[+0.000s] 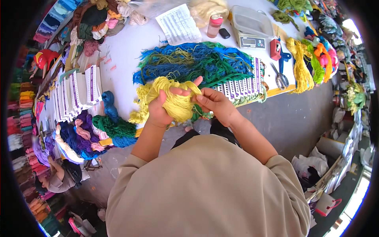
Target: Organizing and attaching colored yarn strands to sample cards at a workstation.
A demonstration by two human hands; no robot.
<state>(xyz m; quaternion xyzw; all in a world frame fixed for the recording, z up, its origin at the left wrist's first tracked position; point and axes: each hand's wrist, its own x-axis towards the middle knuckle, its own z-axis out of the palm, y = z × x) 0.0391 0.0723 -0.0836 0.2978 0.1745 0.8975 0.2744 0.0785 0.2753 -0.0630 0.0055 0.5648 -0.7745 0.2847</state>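
Observation:
A loose bundle of yellow yarn [177, 106] lies across my left hand [160, 108], whose fingers curl up through the strands. On its right side my right hand [215, 103] pinches part of the same yarn between thumb and fingers. Both hands are above the table's near edge. Just beyond them, blue and green yarn [197, 59] is spread over a row of white cards with purple stripes and punched holes [241, 87]. More yellow yarn hangs beside my left hand, partly hidden behind it.
Scissors [281, 79], a digital scale with a clear tub [252, 41], a printed sheet [179, 24] and a pink-capped bottle [214, 26] are on the white table [120, 75]. Punched cards [75, 93] and coloured skeins [114, 126] stand left. Two other people [65, 177] are at far left.

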